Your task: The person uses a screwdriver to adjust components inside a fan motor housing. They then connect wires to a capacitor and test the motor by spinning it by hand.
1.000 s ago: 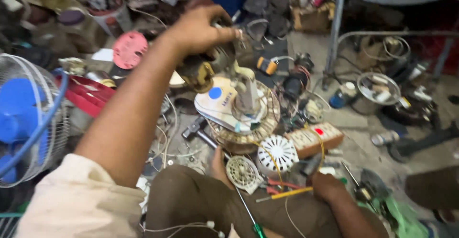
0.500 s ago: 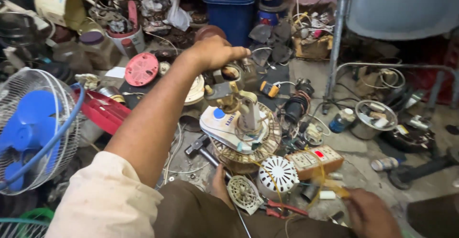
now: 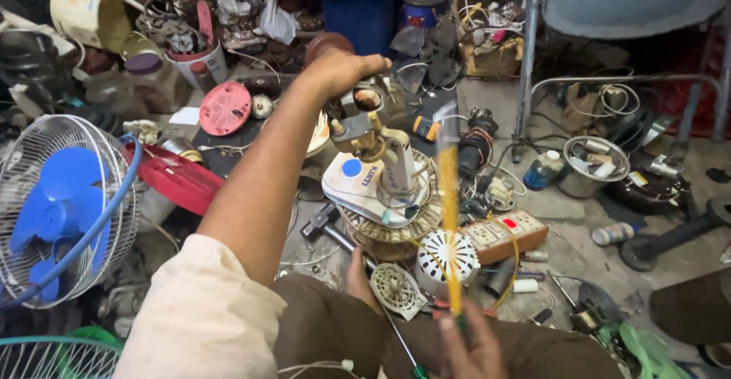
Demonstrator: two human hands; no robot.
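A cluttered repair workshop for small electrical goods, worked on the floor [image 3: 563,250]: a caged fan [image 3: 57,211], a stripped fan motor [image 3: 384,189], a hammer [image 3: 324,223], a power strip [image 3: 506,234], loose wires and parts lie all around.

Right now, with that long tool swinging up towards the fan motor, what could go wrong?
The yellow-handled screwdriver is blurred in the right hand, so its tip might slip and jab the left hand gripping the brass-coloured motor head. Loose wires around the white motor base could also snag it.
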